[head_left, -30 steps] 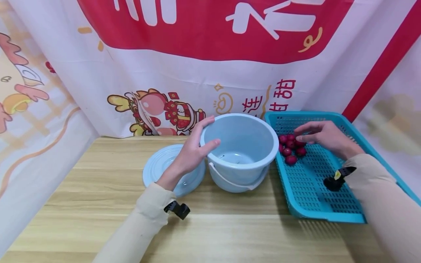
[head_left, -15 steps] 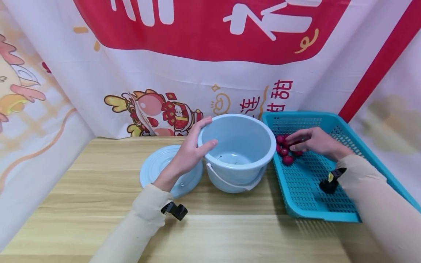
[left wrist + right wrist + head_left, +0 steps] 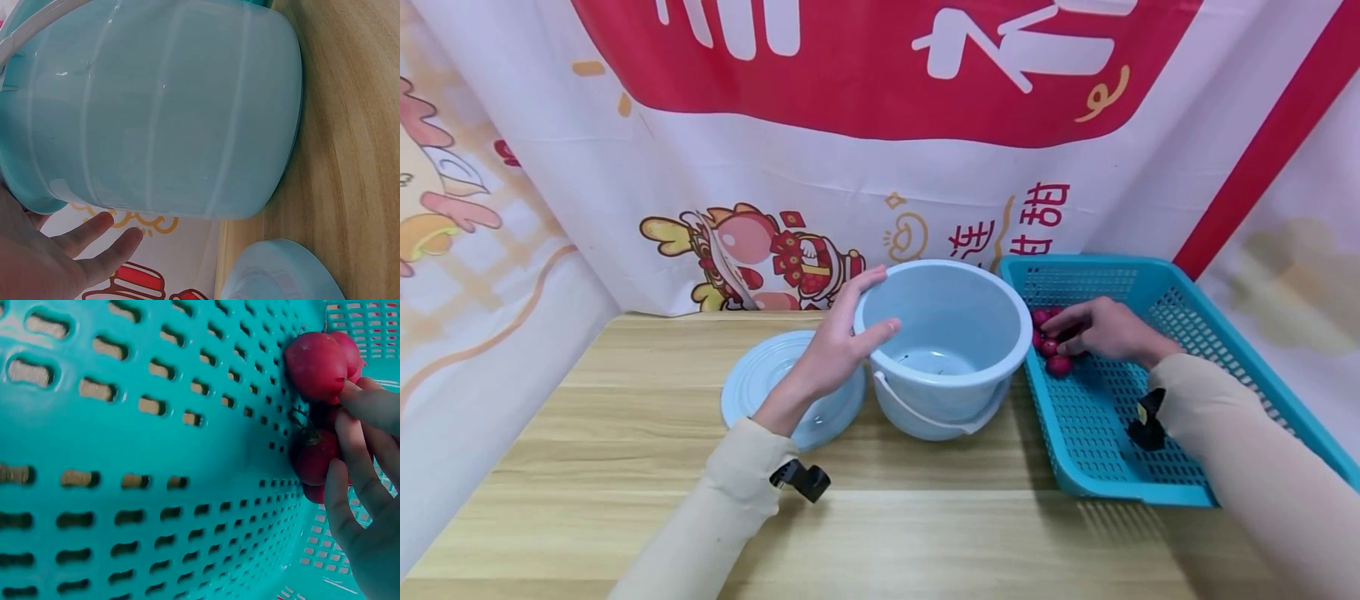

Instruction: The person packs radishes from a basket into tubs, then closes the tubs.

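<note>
My left hand (image 3: 833,348) grips the rim of a light blue bucket (image 3: 940,400), thumb over the inside and fingers along the outside. In the left wrist view the bucket (image 3: 156,112) stands on the wooden table with its side facing me. Inside the turquoise basket (image 3: 1097,450), my right hand (image 3: 1112,330) reaches down into a small pile of red radishes (image 3: 1059,366). The right wrist view has its thumb and fingers curled round a dark radish (image 3: 314,456), with a brighter radish (image 3: 315,365) beside the thumb. Part of the pile is hidden behind the hand.
A round light blue lid (image 3: 760,375) lies on the wooden table (image 3: 625,433) left of the bucket, partly under my left forearm. The bucket's white handle (image 3: 925,417) hangs down in front. A printed cloth (image 3: 760,167) stands behind the table.
My right hand has moved left and down into the radishes, and its fingers have drawn in. My left hand stays on the bucket's rim.
</note>
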A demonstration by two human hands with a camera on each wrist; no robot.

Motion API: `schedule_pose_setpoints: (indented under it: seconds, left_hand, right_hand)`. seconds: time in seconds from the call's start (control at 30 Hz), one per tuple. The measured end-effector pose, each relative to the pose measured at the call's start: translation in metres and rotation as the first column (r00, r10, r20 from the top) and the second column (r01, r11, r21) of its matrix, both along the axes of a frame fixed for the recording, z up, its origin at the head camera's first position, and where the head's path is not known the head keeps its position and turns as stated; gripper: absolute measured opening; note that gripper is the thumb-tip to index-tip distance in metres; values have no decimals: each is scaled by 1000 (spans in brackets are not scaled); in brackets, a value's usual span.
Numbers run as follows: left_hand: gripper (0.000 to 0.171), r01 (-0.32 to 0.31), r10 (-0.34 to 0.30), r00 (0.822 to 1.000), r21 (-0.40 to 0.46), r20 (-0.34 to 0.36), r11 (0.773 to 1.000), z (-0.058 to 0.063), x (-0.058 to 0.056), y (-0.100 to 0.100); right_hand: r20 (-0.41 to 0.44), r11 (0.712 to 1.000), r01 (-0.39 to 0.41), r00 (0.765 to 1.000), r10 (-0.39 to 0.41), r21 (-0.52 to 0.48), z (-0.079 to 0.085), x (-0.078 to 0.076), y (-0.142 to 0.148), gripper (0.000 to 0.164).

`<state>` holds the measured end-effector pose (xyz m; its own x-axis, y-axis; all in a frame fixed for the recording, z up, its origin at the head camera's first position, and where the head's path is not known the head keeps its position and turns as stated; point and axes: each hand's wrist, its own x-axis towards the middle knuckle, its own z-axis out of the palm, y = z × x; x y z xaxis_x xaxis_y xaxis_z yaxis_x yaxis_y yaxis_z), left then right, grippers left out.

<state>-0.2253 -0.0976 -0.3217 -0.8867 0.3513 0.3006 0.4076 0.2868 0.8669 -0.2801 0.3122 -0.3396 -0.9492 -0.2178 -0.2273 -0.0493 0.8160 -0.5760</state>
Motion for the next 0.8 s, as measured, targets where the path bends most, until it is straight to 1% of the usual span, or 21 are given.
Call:
schedule_pose_setpoints:
  seconds: [0.23, 0.4, 0.6, 0.8]
  left_hand:
    - [71, -4, 4, 1000, -5, 6, 1000, 0, 0, -1]
    - [72, -2, 2, 1000, 0, 11, 1000, 1, 0, 0]
    - [72, -6, 6, 1000, -1, 11, 1000, 2, 1, 0]
    - [71, -2, 2, 1000, 2, 17, 1000, 0, -1, 1]
  right_hand:
    - [-15, 998, -3, 1000, 4, 65, 1, -3, -7, 45]
    - [-34, 996, -8, 999, 11, 92, 1, -4, -11, 45]
    - [-75, 992, -36, 996, 46, 120, -1, -4, -14, 42]
    - [-100, 988, -63, 992, 78, 144, -2, -4, -10, 42]
